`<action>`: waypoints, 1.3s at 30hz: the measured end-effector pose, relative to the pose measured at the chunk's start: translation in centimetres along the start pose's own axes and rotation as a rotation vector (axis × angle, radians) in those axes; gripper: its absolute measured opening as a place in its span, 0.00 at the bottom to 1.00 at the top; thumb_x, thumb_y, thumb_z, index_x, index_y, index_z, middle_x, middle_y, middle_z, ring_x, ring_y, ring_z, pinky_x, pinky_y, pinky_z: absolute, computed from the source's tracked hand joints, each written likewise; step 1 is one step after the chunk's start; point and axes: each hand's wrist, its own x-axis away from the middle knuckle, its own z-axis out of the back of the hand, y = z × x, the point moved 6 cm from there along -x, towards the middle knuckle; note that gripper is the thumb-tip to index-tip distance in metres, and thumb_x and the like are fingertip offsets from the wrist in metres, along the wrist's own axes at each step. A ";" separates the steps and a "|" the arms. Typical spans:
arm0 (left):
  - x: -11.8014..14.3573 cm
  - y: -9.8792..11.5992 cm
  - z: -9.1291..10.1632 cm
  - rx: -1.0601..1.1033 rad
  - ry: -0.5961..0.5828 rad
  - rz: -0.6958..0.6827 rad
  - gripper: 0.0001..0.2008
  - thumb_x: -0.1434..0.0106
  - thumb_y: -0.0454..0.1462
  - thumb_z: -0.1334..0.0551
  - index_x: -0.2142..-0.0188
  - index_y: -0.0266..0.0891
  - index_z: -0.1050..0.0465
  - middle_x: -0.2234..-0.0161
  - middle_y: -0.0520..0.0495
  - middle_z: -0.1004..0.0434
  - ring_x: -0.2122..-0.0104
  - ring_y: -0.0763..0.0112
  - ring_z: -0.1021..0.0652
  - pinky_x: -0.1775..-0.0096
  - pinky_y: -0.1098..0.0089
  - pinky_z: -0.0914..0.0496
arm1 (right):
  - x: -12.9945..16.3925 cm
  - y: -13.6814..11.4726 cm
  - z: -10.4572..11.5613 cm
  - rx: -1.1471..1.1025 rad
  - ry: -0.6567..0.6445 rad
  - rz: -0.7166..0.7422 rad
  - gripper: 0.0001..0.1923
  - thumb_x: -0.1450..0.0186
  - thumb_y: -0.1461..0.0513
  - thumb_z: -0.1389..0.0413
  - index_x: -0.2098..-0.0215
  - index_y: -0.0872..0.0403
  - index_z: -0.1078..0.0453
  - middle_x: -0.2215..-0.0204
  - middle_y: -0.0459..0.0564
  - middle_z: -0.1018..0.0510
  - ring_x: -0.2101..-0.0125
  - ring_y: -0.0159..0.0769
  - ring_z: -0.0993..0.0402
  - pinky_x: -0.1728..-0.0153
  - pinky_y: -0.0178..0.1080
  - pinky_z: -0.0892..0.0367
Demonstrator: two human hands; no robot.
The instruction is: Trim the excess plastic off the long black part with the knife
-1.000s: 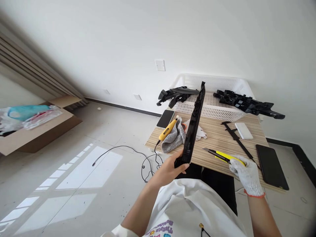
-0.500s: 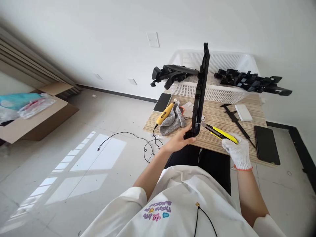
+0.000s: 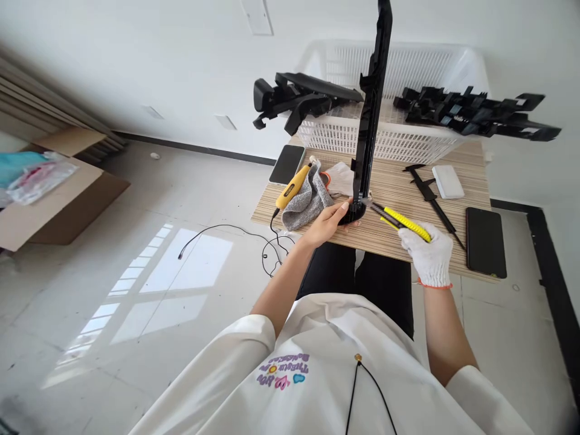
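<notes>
The left hand (image 3: 330,222) has its grip pinched on the near end of a long black part (image 3: 370,127), over the front of the worktop (image 3: 393,186). The gloved right hand (image 3: 426,249) wraps its grip around a yellow knife (image 3: 405,223). The knife's tip is right by the part's near end; I can't tell if they touch.

The left hand (image 3: 327,226) holds a black strip (image 3: 371,109), the right hand (image 3: 428,249) a knife (image 3: 401,220).

A loose white cloth top (image 3: 330,335) bears purple lettering (image 3: 296,366); a thin black cord (image 3: 352,396) hangs from a gold-coloured eyelet (image 3: 357,357); black trousers (image 3: 385,284) show; a white knitted, orange-hemmed glove (image 3: 434,261) covers the right hand (image 3: 426,246).
</notes>
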 end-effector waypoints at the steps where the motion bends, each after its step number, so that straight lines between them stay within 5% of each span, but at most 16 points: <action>1: 0.1 0.1 0.0 0.008 -0.019 0.009 0.35 0.30 0.57 0.41 0.32 0.38 0.32 0.52 0.39 0.17 0.60 0.63 0.17 0.65 0.69 0.26 | 0.0 0.0 0.1 -0.022 0.032 0.009 0.19 0.48 0.54 0.29 0.61 0.55 0.20 0.82 0.42 0.26 0.81 0.31 0.31 0.81 0.34 0.34; 4: 0.4 0.8 -0.1 0.004 -0.076 0.003 0.38 0.35 0.53 0.32 0.31 0.41 0.35 0.45 0.40 0.20 0.50 0.56 0.18 0.53 0.64 0.23 | 0.1 -0.3 -0.6 0.026 -0.027 0.044 0.18 0.49 0.55 0.29 0.63 0.55 0.20 0.82 0.42 0.27 0.80 0.31 0.30 0.80 0.34 0.34; 9: 0.4 1.3 -0.1 -0.006 -0.137 -0.060 0.40 0.40 0.48 0.26 0.33 0.35 0.33 0.42 0.36 0.21 0.40 0.48 0.23 0.35 0.51 0.34 | 0.5 -1.1 -0.7 0.054 -0.006 0.063 0.15 0.45 0.55 0.31 0.63 0.54 0.20 0.82 0.42 0.27 0.81 0.31 0.31 0.81 0.34 0.35; 12: 0.2 0.9 0.0 -0.019 -0.129 -0.081 0.46 0.43 0.48 0.24 0.31 0.33 0.37 0.41 0.34 0.22 0.40 0.46 0.23 0.34 0.48 0.34 | 0.7 -1.3 -1.2 0.095 -0.125 0.030 0.17 0.49 0.56 0.29 0.63 0.54 0.19 0.79 0.43 0.24 0.79 0.33 0.29 0.79 0.35 0.32; 16: 0.2 0.2 -0.1 -0.027 -0.088 -0.034 0.50 0.42 0.49 0.25 0.28 0.34 0.42 0.44 0.35 0.19 0.42 0.47 0.21 0.36 0.47 0.32 | 0.9 -1.3 -0.3 0.057 -0.026 0.005 0.15 0.46 0.57 0.32 0.62 0.54 0.18 0.82 0.41 0.26 0.81 0.33 0.29 0.80 0.36 0.31; 19: 0.6 0.1 -0.3 -0.039 -0.084 -0.005 0.49 0.41 0.48 0.26 0.27 0.34 0.43 0.45 0.34 0.19 0.41 0.48 0.22 0.35 0.49 0.32 | 1.0 -1.0 -0.8 0.123 -0.145 -0.042 0.17 0.50 0.58 0.29 0.61 0.54 0.17 0.78 0.44 0.21 0.78 0.35 0.24 0.77 0.37 0.27; 22: 1.0 0.1 -0.4 -0.008 -0.101 0.037 0.48 0.39 0.46 0.27 0.26 0.34 0.46 0.46 0.34 0.18 0.43 0.49 0.19 0.37 0.49 0.30 | 0.8 -0.9 -0.5 0.072 -0.118 -0.053 0.18 0.47 0.56 0.29 0.59 0.53 0.17 0.76 0.44 0.20 0.78 0.35 0.24 0.77 0.37 0.26; 26: 1.1 0.1 -0.5 -0.003 -0.107 0.041 0.47 0.40 0.45 0.26 0.27 0.34 0.44 0.47 0.34 0.17 0.44 0.48 0.19 0.38 0.50 0.28 | 0.8 -0.4 -1.2 0.122 -0.249 -0.098 0.21 0.48 0.55 0.28 0.57 0.52 0.17 0.75 0.45 0.19 0.78 0.34 0.23 0.76 0.36 0.25; 29: 1.1 0.1 -0.5 -0.011 -0.104 0.051 0.47 0.39 0.45 0.27 0.28 0.32 0.43 0.47 0.34 0.17 0.46 0.49 0.18 0.40 0.51 0.27 | 0.7 -0.6 -0.8 0.083 -0.160 -0.079 0.20 0.46 0.53 0.29 0.56 0.52 0.17 0.78 0.44 0.21 0.78 0.34 0.24 0.76 0.36 0.26; 33: 0.8 0.1 -0.2 -0.038 -0.080 0.062 0.47 0.42 0.44 0.25 0.28 0.34 0.41 0.44 0.34 0.19 0.46 0.49 0.18 0.39 0.51 0.27 | 0.9 -1.3 -1.5 0.129 -0.235 -0.045 0.20 0.50 0.55 0.28 0.59 0.52 0.17 0.74 0.45 0.19 0.76 0.35 0.23 0.74 0.36 0.25; 36: 0.5 0.1 -0.3 -0.023 -0.104 0.075 0.47 0.42 0.45 0.25 0.29 0.33 0.40 0.46 0.34 0.18 0.47 0.50 0.17 0.40 0.49 0.27 | 0.7 -1.4 -0.9 0.074 -0.130 -0.050 0.19 0.46 0.55 0.30 0.58 0.53 0.17 0.78 0.44 0.22 0.78 0.32 0.26 0.77 0.35 0.29; 39: 0.4 0.4 -0.2 -0.051 -0.097 0.051 0.43 0.44 0.45 0.24 0.33 0.33 0.34 0.44 0.35 0.19 0.44 0.48 0.20 0.37 0.49 0.30 | 0.5 -0.9 -1.3 0.086 -0.209 -0.095 0.20 0.48 0.56 0.29 0.58 0.54 0.17 0.77 0.44 0.21 0.78 0.32 0.27 0.77 0.34 0.29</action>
